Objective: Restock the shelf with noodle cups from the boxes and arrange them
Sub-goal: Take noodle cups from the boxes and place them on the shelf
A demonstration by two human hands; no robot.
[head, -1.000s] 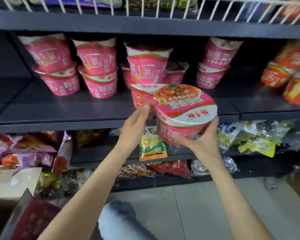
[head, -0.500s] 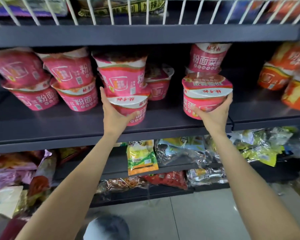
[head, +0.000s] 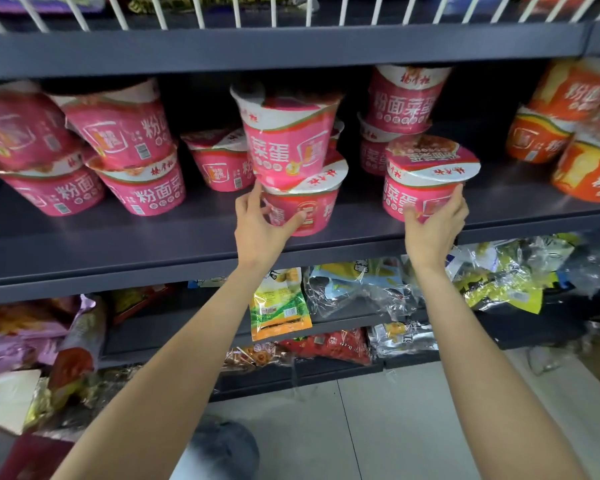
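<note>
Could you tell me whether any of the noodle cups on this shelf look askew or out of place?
Yes. The upper pink noodle cup leans leftward on the lower cup that the left hand grips. Two stacks at far left tilt too.

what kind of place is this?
Most likely a small grocery or convenience store aisle. Dark metal shelf stocked with stacked pink noodle cups and orange noodle cups, snack bags on the tier below, and a wire rack above.
</note>
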